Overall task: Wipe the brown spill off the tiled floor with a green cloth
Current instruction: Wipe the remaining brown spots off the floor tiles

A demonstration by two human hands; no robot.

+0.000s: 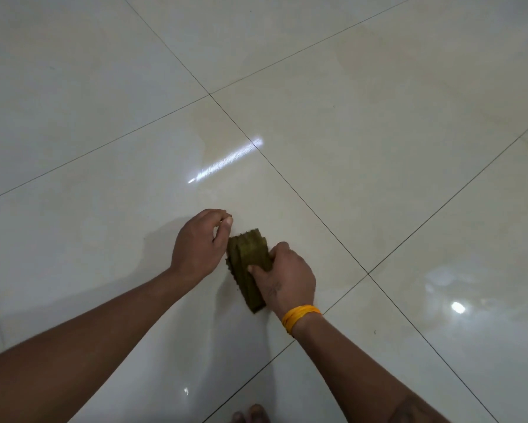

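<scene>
— While you're stood there, what's the floor (363, 123) like?

— Big glossy cream tiles with thin dark grout lines running slantwise. Ceiling lights glare off them, a long streak up the middle and a round spot far right. A faint tan, wet-looking film lies around that streak; I can't tell if it's the spill itself.

— And the hands, from the left?

— The left hand (199, 244) is down at the floor, just beside the cloth. Its fingers are curled in, thumb tip meeting the forefinger; whether it pinches anything I cannot tell.

— Where's the cloth?

— The cloth (247, 264) lies on the floor between the two hands, folded into a thick olive-green pad, fuzzy, with ragged edges.

— The other hand?

— The right hand (287, 277) sits on the pad's right side, thumb across the top, fingers curled over the far edge, holding it. There's an orange thread band (299, 315) round that wrist. Bare toes (250, 415) peek in at the bottom.
</scene>
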